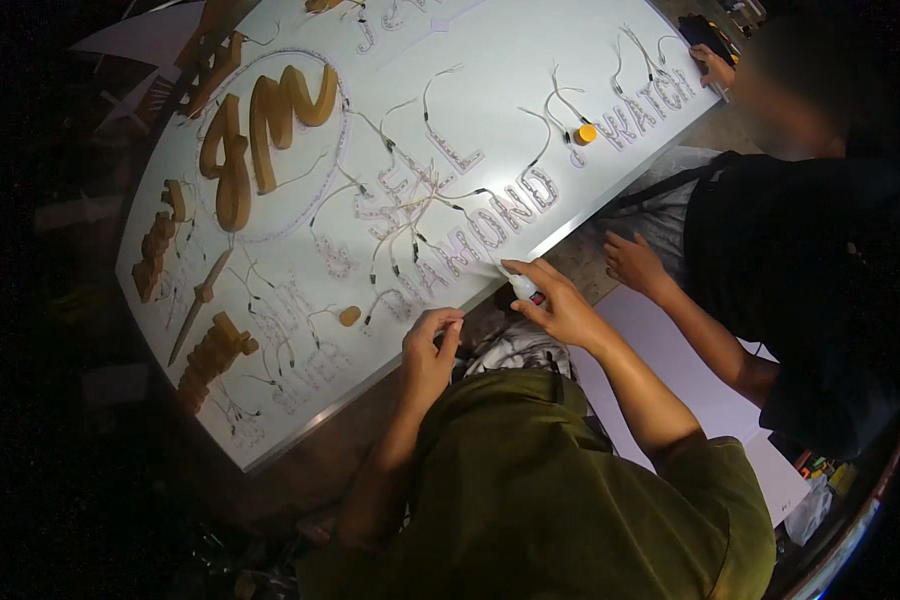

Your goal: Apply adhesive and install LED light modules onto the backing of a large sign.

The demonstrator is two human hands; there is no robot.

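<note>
Right hand grips a small white glue bottle, nozzle at the sign panel edge. Left hand pinches its fingertips together on something too small to identify. Gold letters upper left appear mounted; wired letter outlines remain uncovered.

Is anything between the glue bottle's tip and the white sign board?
Nothing visible. The right hand holds the small glue bottle with its tip at the sign board edge; wires lie farther in.
</note>
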